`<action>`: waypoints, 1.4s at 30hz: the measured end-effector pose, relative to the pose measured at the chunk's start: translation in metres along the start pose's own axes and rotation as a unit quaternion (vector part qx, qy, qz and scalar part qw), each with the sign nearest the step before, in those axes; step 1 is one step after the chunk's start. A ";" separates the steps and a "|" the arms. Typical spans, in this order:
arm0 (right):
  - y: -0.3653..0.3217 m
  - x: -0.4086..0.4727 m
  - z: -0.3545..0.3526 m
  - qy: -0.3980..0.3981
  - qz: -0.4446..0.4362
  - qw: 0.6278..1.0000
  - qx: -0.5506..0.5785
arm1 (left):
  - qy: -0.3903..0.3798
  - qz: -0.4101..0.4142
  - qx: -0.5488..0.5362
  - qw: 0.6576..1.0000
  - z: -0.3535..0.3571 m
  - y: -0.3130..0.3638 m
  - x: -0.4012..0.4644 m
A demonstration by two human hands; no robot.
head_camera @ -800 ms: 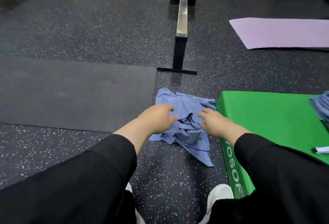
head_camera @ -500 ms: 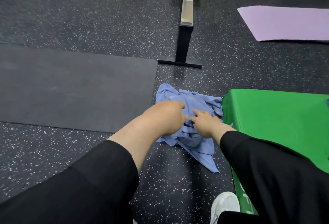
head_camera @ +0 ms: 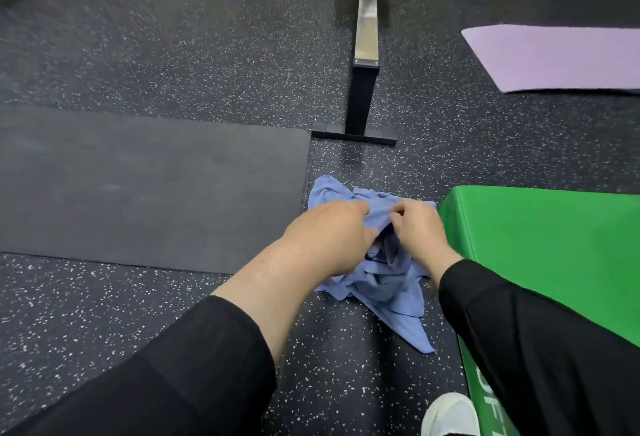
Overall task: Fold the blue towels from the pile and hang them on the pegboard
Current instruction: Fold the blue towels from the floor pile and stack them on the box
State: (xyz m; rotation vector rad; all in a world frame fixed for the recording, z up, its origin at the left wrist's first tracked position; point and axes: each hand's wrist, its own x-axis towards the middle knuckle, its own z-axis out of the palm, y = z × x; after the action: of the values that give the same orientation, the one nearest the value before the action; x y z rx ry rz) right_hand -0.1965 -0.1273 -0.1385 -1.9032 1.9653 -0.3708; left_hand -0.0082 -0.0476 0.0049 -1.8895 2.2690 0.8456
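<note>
Both hands, left hand (head_camera: 329, 238) and right hand (head_camera: 420, 231), had closed onto the towel pile (head_camera: 384, 283), fingers now pinching cloth, ready to lift one.

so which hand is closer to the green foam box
Right. The right hand grips the crumpled blue towel pile just beside the green foam box; the left hand grips the pile farther away.
</note>
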 end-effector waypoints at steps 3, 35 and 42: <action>-0.034 0.001 -0.052 0.079 0.032 0.984 0.154 | 0.021 -0.002 -0.017 1.000 -0.005 -0.002 -0.004; -0.070 -0.085 -0.143 -0.008 -0.133 0.972 0.194 | 0.194 0.061 -0.421 0.884 -0.022 0.034 -0.007; -0.065 -0.081 -0.154 0.059 -0.061 0.975 0.206 | 0.199 0.025 -0.162 0.966 -0.025 0.006 0.000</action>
State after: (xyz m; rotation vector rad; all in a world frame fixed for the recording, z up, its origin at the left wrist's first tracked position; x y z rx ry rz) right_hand -0.2054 -0.0606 0.0345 -1.7627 1.6778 -0.8727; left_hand -0.0063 -0.0589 0.0283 -2.3366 2.5405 0.9704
